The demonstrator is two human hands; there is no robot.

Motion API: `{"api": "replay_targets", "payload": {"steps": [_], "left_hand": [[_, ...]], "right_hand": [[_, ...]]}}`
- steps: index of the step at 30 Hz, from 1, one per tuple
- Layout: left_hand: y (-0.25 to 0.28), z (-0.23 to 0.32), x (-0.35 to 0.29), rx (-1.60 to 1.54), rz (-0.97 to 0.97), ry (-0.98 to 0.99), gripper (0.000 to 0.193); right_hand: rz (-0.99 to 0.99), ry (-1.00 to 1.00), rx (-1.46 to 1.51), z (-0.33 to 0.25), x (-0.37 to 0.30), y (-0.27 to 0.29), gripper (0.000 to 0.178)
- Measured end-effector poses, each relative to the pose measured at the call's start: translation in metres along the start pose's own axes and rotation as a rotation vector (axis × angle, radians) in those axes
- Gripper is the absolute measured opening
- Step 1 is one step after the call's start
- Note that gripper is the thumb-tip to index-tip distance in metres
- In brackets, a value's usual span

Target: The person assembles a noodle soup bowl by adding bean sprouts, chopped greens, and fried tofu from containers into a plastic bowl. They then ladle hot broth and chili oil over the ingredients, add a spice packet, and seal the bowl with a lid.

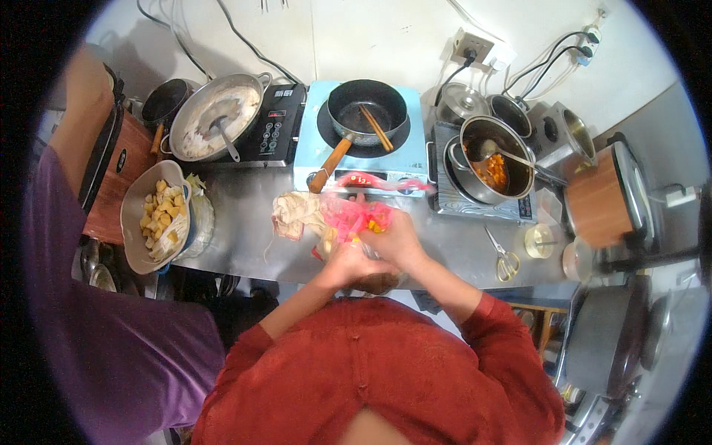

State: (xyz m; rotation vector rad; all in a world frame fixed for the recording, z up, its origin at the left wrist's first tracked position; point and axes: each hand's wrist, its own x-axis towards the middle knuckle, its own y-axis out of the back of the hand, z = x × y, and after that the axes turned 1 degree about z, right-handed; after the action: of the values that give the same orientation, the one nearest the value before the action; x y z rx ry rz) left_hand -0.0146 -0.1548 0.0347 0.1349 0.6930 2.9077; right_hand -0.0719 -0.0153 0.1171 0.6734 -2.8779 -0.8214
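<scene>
Steel counter [245,237] runs along a white wall, and from your head view you look down on three cooktops set side by side. On the black one at the left stands a wide steel pan [215,115] with a ladle in it. On the light blue cooktop [311,141] in the middle sits a dark frying pan [368,110] with chopsticks [377,127] lying across it. On the right one a steel pot [495,157] holds orange food and a spoon. Scissors [504,259] lie on the counter at the right.

Your left hand [347,261] and your right hand [397,239] are together at the counter edge, both with fingers curled closed on a pink plastic bag [354,215] with yellow pieces inside. The bag is just in front of the blue cooktop, beside a pale crumpled bag [297,211]. At the far left a person in a purple sleeve [111,348] stands near a bowl of yellow food pieces [159,215].
</scene>
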Motion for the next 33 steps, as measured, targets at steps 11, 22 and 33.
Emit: {"api": "replay_targets", "payload": {"steps": [11, 22, 33], "left_hand": [[-0.036, 0.010, 0.044, -0.729, 0.456, -0.057, 0.049], [-0.022, 0.025, 0.025, 0.348, 0.196, -0.028, 0.054], [-0.014, 0.065, 0.018, 0.703, 0.327, -0.103, 0.047]], "right_hand": [[-0.040, 0.824, -0.722, -0.044, -0.021, 0.079, 0.063], [-0.426, 0.526, -0.693, 0.034, 0.029, 0.067, 0.024], [-0.512, -0.171, 0.198, 0.047, -0.010, 0.094, 0.032]]}}
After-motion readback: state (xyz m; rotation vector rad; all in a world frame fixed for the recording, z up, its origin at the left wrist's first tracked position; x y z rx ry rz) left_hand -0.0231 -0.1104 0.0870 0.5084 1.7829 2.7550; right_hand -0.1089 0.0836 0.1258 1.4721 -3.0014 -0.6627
